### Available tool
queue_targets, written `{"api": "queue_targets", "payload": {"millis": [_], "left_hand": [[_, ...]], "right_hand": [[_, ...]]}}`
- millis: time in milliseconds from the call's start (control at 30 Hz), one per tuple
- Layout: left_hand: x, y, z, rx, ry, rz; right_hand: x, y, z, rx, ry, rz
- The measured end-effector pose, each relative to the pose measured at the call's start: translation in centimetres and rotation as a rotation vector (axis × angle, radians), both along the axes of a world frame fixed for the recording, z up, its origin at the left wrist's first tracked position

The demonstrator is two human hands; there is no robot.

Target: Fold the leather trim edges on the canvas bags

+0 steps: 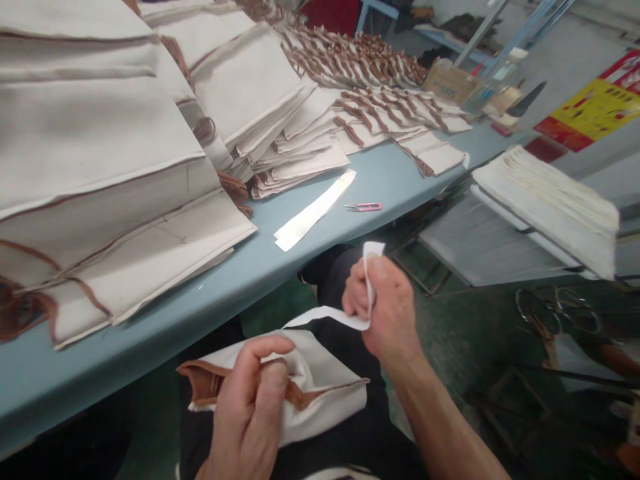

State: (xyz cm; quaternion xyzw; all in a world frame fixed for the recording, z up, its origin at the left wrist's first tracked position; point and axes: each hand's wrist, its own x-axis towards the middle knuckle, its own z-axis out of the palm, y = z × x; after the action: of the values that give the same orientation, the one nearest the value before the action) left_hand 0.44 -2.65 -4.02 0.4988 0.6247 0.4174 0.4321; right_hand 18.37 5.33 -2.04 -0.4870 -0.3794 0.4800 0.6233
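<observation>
My left hand [253, 407] is closed on a folded cream cloth bag [325, 400] with brown trim, pinching its top edge over my lap. My right hand [385, 307] is closed in a fist round a white paper strip [320, 315] that runs from the bag's opening up through my fingers. Both hands are below the edge of the blue-grey table [210, 293].
Tall stacks of cream bags [100, 167] with brown handles cover the table's left and far parts. A loose white strip [315, 210] and a small pink cutter [364, 207] lie near the table edge. A stack of white sheets [550, 200] sits on a rack at right.
</observation>
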Motion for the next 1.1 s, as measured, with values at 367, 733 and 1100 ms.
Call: {"api": "queue_targets", "payload": {"millis": [367, 733, 1100], "left_hand": [[-2.3, 0.4, -1.9, -0.128, 0.117, 0.141], [-4.9, -1.6, 0.0, -0.181, 0.221, -0.259], [-3.4, 3.3, 4.3, -0.089, 0.038, -0.463]], "right_hand": [[-1.2, -3.2, -6.6, -0.187, -0.366, 0.823], [-1.4, -7.3, -7.1, 0.022, -0.777, 0.488], [-0.1, -6.9, -1.4, 0.396, -1.068, 0.149]]}}
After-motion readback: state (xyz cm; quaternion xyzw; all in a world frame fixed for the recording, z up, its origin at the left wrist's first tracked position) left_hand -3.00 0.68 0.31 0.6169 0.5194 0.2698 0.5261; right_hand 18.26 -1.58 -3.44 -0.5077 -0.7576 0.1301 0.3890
